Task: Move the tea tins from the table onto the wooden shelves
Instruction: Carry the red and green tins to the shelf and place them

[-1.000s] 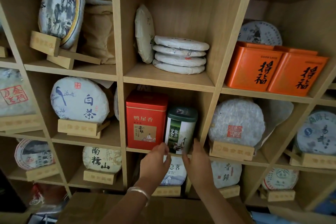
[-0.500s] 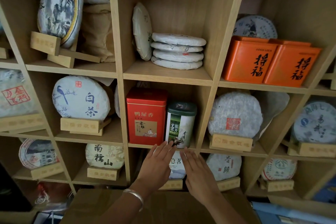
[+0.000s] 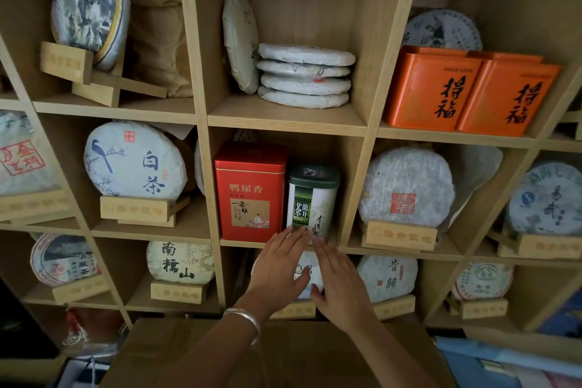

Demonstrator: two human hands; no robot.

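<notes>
Both hands flatter now, grip released — left hand (image 3: 278, 271), right hand (image 3: 338, 280) hiding green tin (image 3: 311, 198) base.

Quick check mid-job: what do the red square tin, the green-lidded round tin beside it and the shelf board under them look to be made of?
Red square tea tin: likely painted metal, with a seamed, slightly glossy lid rim. Green-lidded round tea tin: probably metal too, with a sheen on the dark lid; the body looks printed or paper-wrapped. Pale wooden shelf board: matte light wood or wood-look laminate with faint straight grain; which one I cannot tell.
</notes>
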